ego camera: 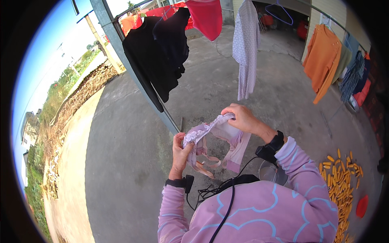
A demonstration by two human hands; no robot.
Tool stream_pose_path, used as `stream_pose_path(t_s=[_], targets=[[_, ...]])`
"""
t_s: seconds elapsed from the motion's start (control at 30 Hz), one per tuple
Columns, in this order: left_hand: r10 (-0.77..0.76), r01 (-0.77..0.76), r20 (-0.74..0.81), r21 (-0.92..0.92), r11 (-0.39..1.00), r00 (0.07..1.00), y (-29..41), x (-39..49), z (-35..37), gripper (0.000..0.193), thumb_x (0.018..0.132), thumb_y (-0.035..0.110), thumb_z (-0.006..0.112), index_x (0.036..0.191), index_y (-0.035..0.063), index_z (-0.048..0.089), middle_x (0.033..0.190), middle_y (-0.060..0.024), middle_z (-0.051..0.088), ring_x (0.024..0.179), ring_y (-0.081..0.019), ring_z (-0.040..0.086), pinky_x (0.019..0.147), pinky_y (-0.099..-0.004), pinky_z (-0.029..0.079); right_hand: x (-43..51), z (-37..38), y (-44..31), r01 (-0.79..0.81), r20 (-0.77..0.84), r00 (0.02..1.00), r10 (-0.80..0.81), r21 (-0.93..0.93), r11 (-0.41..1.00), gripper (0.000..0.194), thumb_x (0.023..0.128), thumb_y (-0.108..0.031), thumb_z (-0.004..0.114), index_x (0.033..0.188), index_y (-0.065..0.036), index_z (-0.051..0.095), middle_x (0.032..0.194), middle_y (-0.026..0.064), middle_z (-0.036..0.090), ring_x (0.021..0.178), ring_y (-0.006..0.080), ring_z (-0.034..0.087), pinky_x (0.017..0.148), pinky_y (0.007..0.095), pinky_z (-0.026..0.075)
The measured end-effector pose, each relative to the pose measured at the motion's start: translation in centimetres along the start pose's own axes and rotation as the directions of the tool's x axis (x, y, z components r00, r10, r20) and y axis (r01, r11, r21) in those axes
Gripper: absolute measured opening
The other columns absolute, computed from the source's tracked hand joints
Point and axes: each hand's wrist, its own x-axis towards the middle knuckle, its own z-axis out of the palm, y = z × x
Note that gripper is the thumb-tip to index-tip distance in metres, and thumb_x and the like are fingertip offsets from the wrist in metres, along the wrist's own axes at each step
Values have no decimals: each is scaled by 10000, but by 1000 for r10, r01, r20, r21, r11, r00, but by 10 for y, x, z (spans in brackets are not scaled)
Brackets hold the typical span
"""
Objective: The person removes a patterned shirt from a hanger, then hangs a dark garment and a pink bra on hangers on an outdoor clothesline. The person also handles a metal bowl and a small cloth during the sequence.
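A pink bra point(209, 130) with white lace hangs between my two hands in front of my body. My left hand point(181, 150) pinches its left end, thumb on the near side. My right hand point(241, 119) grips the upper right edge, higher and farther out than the left. The straps and a side band dangle loosely below. Beyond the hands, a black long-sleeved top point(142, 48) and a patterned pale shirt point(245, 48) hang from a rail, with a red garment point(208, 18) between them.
A grey metal post point(130, 63) rises at the left of the hanging clothes. An orange top point(323, 57) hangs at right; a purple hanger point(279, 13) is bare. A metal bucket point(267, 171) stands by my right side. Corn cobs point(340, 182) and a red object point(362, 206) lie on the concrete.
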Motion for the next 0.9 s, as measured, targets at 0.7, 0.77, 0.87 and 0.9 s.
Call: stream_pose_path(t_s=[0.7,0.77,0.87,0.9], targets=[[221,-299,216,821,486,951,18,-7,-16,352,746,82,588,1097,99,601,1000,-146,629,879,-339,629,711,-396,514,-3,-25,16,-35,-71,997,13,-316,948,157,740,-147,674,867,-56,678,865,98,626,819,305,616,717,398,490],[156,-163,106,891,423,982,13,-5,-35,251,773,62,553,1002,93,652,896,-134,665,808,-337,644,699,-390,516,-3,-29,16,-25,-79,997,0,-317,948,158,737,-141,675,872,-58,677,869,93,624,819,304,614,718,397,489],[235,-29,-106,861,508,966,-9,0,-50,194,819,67,518,940,79,669,765,-129,673,701,-297,664,664,-353,512,-4,-31,16,-16,-73,997,-10,-341,940,157,739,-137,674,877,-65,676,869,91,624,817,303,616,714,399,488],[252,-27,-141,823,567,957,-16,2,-58,194,825,71,515,947,72,665,759,-133,673,696,-286,668,661,-346,510,-4,-32,16,-17,-80,997,-12,-350,937,153,741,-137,672,877,-66,676,868,91,625,818,304,618,711,402,488]])
